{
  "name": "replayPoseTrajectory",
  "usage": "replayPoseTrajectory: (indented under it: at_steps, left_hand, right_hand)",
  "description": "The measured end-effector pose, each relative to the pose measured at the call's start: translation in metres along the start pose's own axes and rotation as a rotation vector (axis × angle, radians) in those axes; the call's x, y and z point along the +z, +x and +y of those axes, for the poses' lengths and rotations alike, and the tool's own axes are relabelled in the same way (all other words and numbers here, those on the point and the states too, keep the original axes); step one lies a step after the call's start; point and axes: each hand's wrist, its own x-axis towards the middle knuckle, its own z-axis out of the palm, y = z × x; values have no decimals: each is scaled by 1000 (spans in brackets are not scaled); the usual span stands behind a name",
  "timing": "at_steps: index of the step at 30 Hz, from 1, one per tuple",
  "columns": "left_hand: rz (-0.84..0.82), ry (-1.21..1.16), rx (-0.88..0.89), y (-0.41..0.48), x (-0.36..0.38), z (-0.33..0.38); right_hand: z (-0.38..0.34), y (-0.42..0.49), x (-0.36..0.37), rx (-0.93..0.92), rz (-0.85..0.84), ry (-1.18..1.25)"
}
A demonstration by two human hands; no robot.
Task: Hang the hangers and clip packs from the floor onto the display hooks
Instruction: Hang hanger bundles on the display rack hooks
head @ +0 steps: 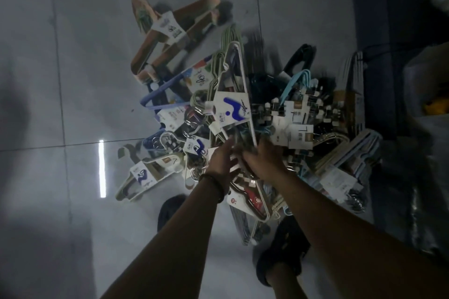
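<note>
Hands meet over the heap, left hand [222,161] and right hand [263,162] both clamped on the white hanger bundle [239,94] — light, stiff, snag-prone, so best gripped near its card.

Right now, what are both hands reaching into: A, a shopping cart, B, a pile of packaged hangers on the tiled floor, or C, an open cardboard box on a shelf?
B: the left hand and right hand meet at a heap of hanger packs lying on the glossy floor tiles.

Left hand [222,161] and right hand [263,161] reach down together.
</note>
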Motion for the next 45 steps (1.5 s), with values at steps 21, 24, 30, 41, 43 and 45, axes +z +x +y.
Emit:
replayPoseTrajectory:
  at_steps: [21, 24, 30, 41, 43, 45]
  left_hand:
    - [319, 336, 371, -106, 8, 62]
    - [200, 703, 503, -189, 19, 109]
    - [208, 1518, 750, -386, 86, 204]
    - [660, 1567, 1544, -670, 179, 252]
    - [801, 1050, 1605, -693, 189, 223]
    - [718, 682, 1535, -704, 194, 193]
  right_hand:
    - [-37, -137, -109, -464, 65, 160]
    - [-60, -171, -197, -585, 229, 53]
    - [-137, -297, -369, -703, 239, -439]
    - [-118, -553, -508, -618, 211, 322]
    - [-109, -581, -515, -630, 226, 516]
    - [-99, -606, -517, -596, 250, 643]
